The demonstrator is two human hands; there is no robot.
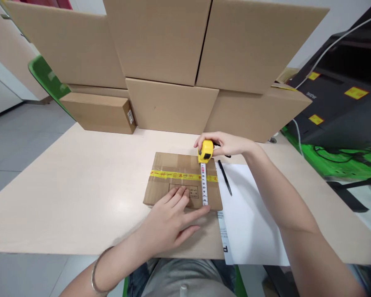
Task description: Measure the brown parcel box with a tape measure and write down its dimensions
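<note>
A flat cardboard box (160, 192) with yellow printed tape across its top lies on the table before me. My right hand (221, 143) grips a yellow tape measure (206, 150) at the box's far edge. Its white blade (204, 185) runs out over the box top toward me. My left hand (173, 214) lies on the near part of the box, fingers stretched out, the index fingertip at the blade's near end. To the right, a black pen (225, 178) rests on white paper (250, 214).
Large cardboard panels (173, 105) stand along the table's back. A closed brown box (99, 111) sits at the back left. A dark printer (336, 95) with yellow stickers is at the right, with cables below it. The table (64, 198) ends close to my body.
</note>
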